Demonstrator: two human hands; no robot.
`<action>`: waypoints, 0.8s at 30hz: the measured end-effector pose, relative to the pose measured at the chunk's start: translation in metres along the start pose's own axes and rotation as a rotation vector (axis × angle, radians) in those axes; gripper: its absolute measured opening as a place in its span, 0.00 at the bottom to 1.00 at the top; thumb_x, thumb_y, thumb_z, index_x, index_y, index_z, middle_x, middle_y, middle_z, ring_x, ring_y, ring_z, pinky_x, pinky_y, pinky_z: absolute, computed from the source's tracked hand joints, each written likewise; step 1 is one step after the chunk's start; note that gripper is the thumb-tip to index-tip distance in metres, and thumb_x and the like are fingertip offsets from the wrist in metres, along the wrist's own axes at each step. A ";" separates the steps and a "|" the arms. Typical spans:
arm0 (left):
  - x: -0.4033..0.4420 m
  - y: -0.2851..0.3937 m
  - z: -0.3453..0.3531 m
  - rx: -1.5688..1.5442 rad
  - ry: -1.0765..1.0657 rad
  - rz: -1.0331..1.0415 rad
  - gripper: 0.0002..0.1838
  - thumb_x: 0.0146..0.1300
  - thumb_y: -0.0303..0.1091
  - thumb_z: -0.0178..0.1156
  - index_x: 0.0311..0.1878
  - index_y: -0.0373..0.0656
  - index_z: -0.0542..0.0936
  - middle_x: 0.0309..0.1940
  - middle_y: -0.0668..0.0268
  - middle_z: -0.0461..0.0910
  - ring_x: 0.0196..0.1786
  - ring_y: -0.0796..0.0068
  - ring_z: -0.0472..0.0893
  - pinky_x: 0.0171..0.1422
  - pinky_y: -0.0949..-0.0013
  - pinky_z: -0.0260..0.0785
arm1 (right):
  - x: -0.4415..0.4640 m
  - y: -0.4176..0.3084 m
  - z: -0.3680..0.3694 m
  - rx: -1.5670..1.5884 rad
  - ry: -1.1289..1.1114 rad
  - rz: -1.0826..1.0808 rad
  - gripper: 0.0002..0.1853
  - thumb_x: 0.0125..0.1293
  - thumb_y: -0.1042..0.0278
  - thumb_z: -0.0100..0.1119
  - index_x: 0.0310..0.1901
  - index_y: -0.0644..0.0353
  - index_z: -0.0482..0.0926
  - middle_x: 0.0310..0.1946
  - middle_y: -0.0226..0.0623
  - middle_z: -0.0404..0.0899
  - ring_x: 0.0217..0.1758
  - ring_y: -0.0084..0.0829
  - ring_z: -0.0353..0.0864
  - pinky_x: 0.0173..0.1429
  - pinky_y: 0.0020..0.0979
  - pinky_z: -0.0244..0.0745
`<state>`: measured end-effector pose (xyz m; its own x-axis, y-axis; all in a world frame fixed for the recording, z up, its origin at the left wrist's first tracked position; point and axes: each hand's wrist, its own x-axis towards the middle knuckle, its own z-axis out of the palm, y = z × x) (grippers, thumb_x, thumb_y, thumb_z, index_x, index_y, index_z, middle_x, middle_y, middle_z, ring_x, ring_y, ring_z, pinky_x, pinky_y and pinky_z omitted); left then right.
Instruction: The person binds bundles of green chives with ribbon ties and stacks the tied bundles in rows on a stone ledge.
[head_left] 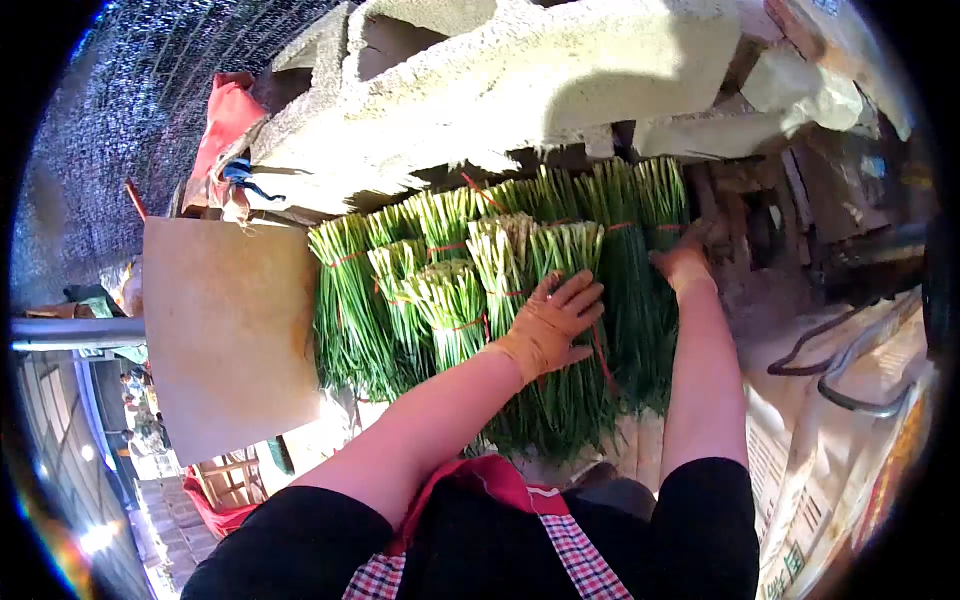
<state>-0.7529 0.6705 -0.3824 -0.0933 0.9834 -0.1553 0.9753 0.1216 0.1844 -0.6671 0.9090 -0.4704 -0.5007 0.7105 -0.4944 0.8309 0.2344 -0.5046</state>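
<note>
Bundles of long green stalks that look like chives [350, 300] stand packed in rows, pale cut ends up, with red ties around them. My left hand [550, 325], in an orange-tan glove, lies with fingers spread on the front of a chive bundle [565, 250] near the middle. At the right end of the rows, my right hand [686, 262], gloved the same way, rests against the outermost bundle [660, 195]. Its thumb is apart from the fingers, which are partly hidden.
Behind the bundles runs a rough pale block ledge [500, 90]. A tan board [230, 330] stands at left, with a red crate [215, 505] below it. Wooden pieces [745, 220] and a curved metal handle [860, 400] are on the right.
</note>
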 end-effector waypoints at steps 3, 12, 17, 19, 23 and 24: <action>0.004 -0.003 0.000 0.001 0.015 0.004 0.33 0.49 0.53 0.62 0.59 0.50 0.72 0.66 0.66 0.61 0.72 0.63 0.54 0.71 0.47 0.45 | 0.002 -0.011 -0.004 -0.056 0.045 0.078 0.57 0.48 0.57 0.70 0.70 0.64 0.39 0.65 0.51 0.60 0.65 0.47 0.63 0.69 0.40 0.58; 0.009 -0.003 0.016 0.105 0.055 -0.019 0.28 0.53 0.37 0.56 0.60 0.50 0.70 0.64 0.70 0.65 0.70 0.67 0.57 0.71 0.49 0.47 | -0.167 -0.007 0.081 0.442 0.035 -0.609 0.47 0.51 0.58 0.65 0.68 0.66 0.50 0.67 0.53 0.54 0.70 0.50 0.54 0.71 0.41 0.51; 0.019 -0.006 -0.010 -0.006 -0.076 0.027 0.29 0.55 0.36 0.55 0.63 0.50 0.66 0.64 0.69 0.65 0.70 0.66 0.59 0.72 0.53 0.48 | -0.151 -0.049 0.099 0.020 0.017 -0.393 0.50 0.45 0.51 0.69 0.65 0.66 0.53 0.62 0.51 0.60 0.66 0.49 0.60 0.67 0.37 0.58; 0.012 -0.017 -0.016 -0.001 -0.044 0.101 0.33 0.54 0.39 0.58 0.65 0.49 0.62 0.65 0.66 0.63 0.70 0.63 0.58 0.72 0.53 0.48 | -0.150 -0.054 0.097 -0.024 0.057 -0.269 0.56 0.36 0.46 0.75 0.64 0.65 0.54 0.60 0.52 0.62 0.64 0.45 0.63 0.64 0.36 0.62; -0.028 -0.025 -0.037 -0.084 0.146 -0.002 0.38 0.52 0.43 0.60 0.67 0.47 0.60 0.69 0.63 0.57 0.71 0.60 0.56 0.72 0.52 0.49 | -0.143 -0.046 0.102 0.335 0.120 -0.267 0.55 0.37 0.56 0.76 0.66 0.67 0.53 0.57 0.53 0.67 0.61 0.46 0.68 0.63 0.38 0.64; -0.041 -0.030 -0.036 -0.084 0.150 -0.010 0.38 0.52 0.43 0.60 0.67 0.47 0.60 0.69 0.63 0.57 0.71 0.60 0.56 0.72 0.52 0.49 | -0.140 -0.040 0.100 0.331 0.116 -0.274 0.55 0.37 0.56 0.76 0.66 0.67 0.53 0.57 0.53 0.67 0.61 0.46 0.68 0.63 0.38 0.64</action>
<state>-0.7856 0.6317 -0.3467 -0.1383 0.9903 -0.0123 0.9545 0.1366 0.2652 -0.6546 0.7333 -0.4519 -0.6454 0.7258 -0.2381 0.5395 0.2124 -0.8147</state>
